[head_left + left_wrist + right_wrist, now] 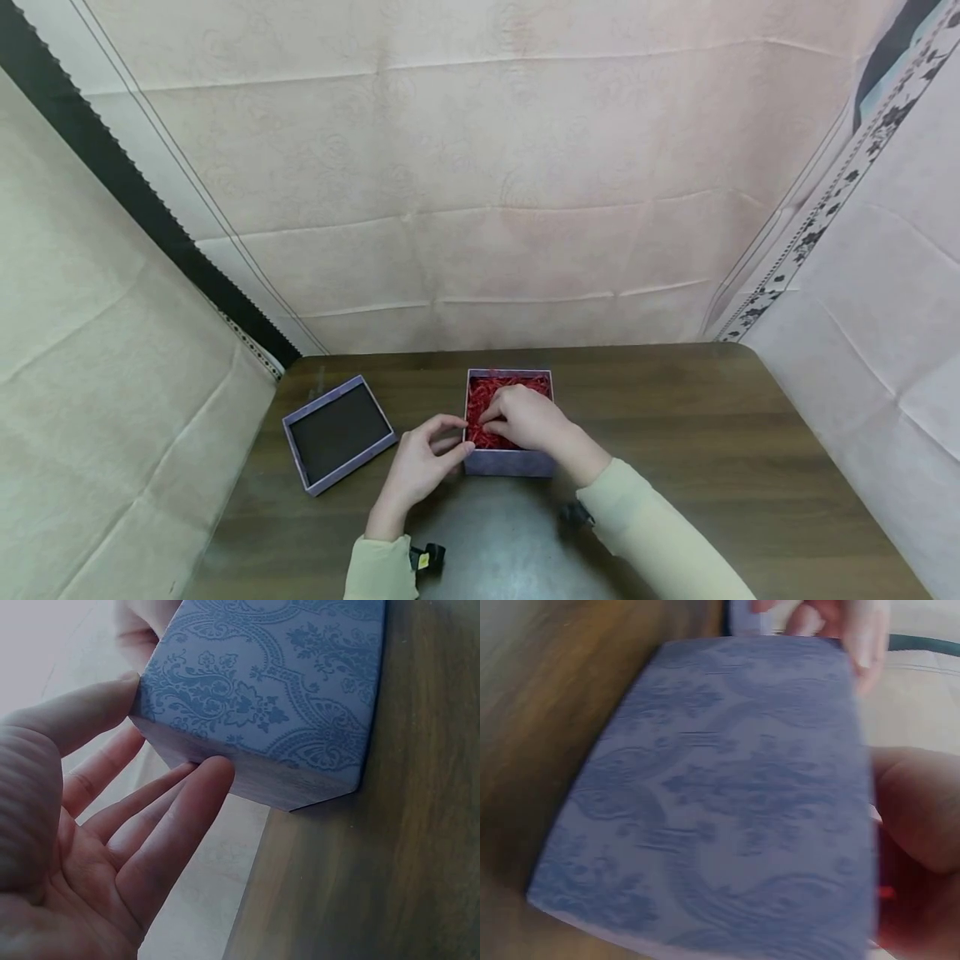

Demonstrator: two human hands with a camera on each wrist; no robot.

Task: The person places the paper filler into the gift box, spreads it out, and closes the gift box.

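A purple-blue patterned box (508,463) stands on the table, filled with red shredded paper (480,392). My left hand (422,462) is at its left side, fingers rather straight. In the left wrist view the thumb of that left hand (97,847) touches a corner of the box (255,690), and the other fingers lie along its side. My right hand (528,417) reaches over the box, fingertips down at the shredded paper. In the right wrist view the front of the box (727,795) hides most of the right hand (922,810); whether it pinches any paper is unclear.
To the left lies the box's lid (337,433), dark inside facing up, tilted at an angle. The brown wooden table (675,450) ends at a pale cloth backdrop (510,275), with cloth hanging on both sides.
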